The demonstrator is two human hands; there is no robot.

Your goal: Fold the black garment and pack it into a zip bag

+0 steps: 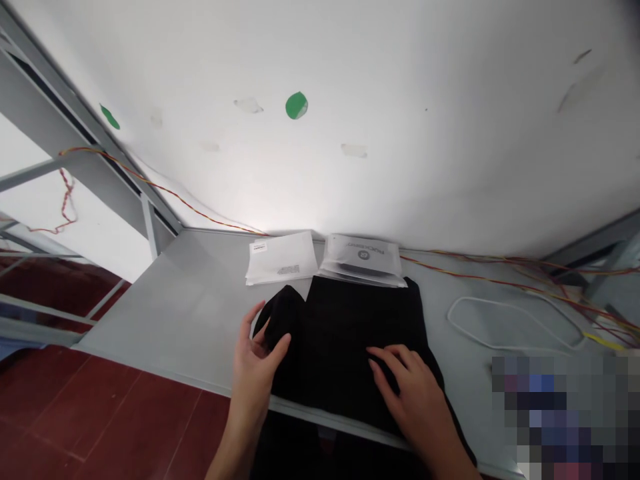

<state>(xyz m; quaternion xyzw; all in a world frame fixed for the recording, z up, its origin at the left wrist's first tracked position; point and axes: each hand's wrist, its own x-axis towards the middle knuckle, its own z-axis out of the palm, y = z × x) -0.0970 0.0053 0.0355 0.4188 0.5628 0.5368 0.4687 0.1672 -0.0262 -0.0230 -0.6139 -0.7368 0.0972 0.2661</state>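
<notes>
A black cloth garment point(345, 333) lies spread on the grey shelf top in front of me; its exact kind does not show. My left hand point(261, 350) is closed round a raised, folded part of the garment at its left side, thumb in front and fingers behind. On the right half of the cloth rests my right hand point(407, 377), fingers slightly bent and apart, holding nothing. Just behind the garment are a flat white packet point(283, 259) with a small label and several stacked frosted zip bags point(364, 257) with a printed logo.
The grey metal shelf point(165, 313) runs against a white wall point(400, 167). Red and yellow wires point(480, 273) trail along its back. A white cable loop point(450, 313) lies at the right, near a blurred-out patch. Metal frame bars point(150, 227) stand at the left above a red tiled floor point(115, 407).
</notes>
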